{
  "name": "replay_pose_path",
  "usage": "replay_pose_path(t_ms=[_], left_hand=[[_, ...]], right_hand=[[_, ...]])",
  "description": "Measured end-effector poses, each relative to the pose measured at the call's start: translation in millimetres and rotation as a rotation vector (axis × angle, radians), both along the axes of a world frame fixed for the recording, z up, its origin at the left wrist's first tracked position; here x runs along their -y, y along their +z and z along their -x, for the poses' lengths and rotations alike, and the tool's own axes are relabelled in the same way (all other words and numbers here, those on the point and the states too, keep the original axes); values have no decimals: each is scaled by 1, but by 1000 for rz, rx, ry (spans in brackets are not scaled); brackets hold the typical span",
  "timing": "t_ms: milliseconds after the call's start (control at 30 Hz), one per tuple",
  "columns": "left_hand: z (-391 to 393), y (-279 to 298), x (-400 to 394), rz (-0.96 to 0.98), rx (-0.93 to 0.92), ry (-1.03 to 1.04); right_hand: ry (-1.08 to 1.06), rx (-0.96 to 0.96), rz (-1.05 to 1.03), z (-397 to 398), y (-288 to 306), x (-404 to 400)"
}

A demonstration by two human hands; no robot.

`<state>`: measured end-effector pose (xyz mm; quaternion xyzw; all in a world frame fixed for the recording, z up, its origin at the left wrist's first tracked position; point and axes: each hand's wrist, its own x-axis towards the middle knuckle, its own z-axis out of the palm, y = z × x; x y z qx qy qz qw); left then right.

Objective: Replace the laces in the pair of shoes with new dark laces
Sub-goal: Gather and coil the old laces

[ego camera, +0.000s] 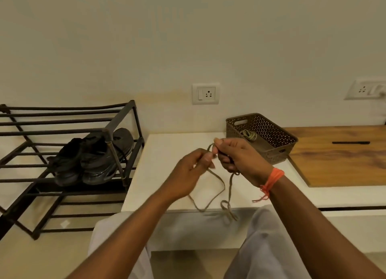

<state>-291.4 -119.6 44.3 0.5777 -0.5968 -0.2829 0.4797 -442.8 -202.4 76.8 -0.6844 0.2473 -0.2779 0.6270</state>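
Lace (217, 186) pinched in both hands, left grip (194, 170) and right grip (236, 155), being untangled; next, threading into shoes (92, 157).

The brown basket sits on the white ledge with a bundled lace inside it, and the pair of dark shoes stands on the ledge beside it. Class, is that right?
One detail is wrong. The brown basket does sit on the white ledge with a bundled lace inside, but the head view shows the pair of dark shoes on the black metal shoe rack to the left, not on the ledge.
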Motion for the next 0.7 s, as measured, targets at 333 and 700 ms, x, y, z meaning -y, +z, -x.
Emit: replay_pose_path(t_ms=[333, 700], left_hand=[[-62, -18, 11, 23, 212, 509], [-39, 4, 10, 141, 490, 311]], right_hand=[[434, 146, -253, 36, 11, -13], [147, -20, 5, -13, -59, -8]])
